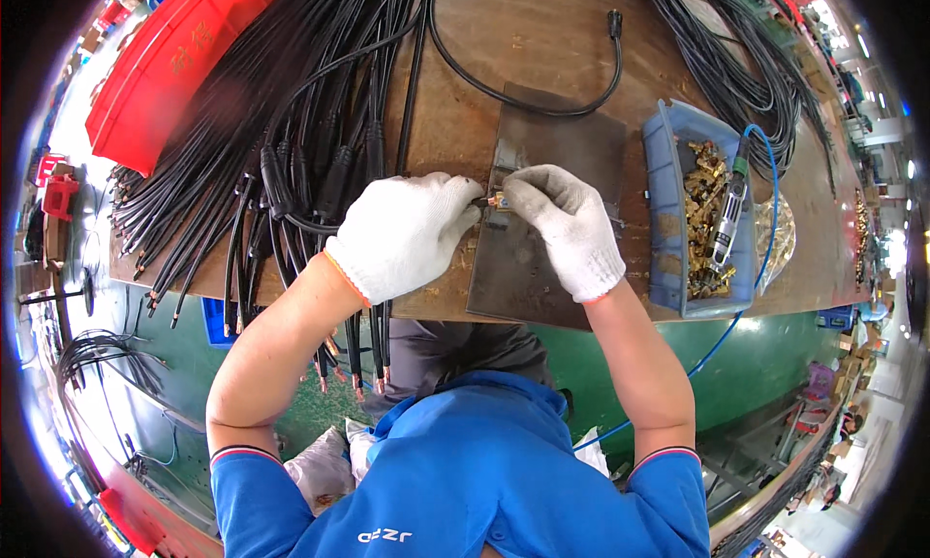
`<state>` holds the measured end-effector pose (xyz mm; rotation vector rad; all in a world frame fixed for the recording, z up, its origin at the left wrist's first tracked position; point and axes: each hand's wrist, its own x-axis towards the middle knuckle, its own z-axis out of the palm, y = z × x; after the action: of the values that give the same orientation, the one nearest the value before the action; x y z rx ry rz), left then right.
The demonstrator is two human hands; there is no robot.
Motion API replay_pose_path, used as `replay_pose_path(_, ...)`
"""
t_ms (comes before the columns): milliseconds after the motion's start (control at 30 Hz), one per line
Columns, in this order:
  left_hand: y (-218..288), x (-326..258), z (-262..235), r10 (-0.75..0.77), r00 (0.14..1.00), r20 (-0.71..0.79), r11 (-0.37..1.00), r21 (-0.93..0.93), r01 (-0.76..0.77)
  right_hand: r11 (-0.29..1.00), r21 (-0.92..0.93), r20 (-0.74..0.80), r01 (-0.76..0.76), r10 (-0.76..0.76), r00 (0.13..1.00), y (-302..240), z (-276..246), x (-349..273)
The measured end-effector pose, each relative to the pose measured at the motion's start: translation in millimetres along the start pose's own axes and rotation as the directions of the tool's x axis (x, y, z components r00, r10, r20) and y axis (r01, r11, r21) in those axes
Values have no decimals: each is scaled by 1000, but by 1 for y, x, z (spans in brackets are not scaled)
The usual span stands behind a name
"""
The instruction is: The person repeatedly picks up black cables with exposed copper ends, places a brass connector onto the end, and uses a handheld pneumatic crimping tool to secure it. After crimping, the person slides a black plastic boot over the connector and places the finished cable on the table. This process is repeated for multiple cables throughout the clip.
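The left hand is closed on a cable end, the right hand pinching a fitting beside it above the plate, seemingly for steadiness. The bin sits rightward (handy for reaching, I'd guess).

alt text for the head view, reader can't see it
White-gloved left hand and right hand meet at a small brassy fitting over a dark plate on a workbench. Black cables lie left; a blue bin of brassy parts stands right.
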<state>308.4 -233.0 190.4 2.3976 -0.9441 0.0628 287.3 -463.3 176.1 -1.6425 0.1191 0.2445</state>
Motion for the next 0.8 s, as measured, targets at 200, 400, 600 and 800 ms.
replay_pose_path(200, -6, 9, -1, 25, 1000, 13, 1000, 9, -25, 953, -246, -28, 177, -190, 981, 8, 0, 11)
replay_pose_path(400, -15, 24, 4, 32, 998, -59, 999, 26, -31, 870, -390, -67, 301, -353, 933, -1, -3, 19)
replay_pose_path(600, -30, 37, 16, -8, 996, 89, 991, 137, -4, 601, -723, 14, 342, -482, 876, 11, -9, 32)
replay_pose_path(800, -40, 35, 33, -20, 994, 109, 988, 152, 3, 580, -731, 16, 360, -512, 859, 12, -1, 37)
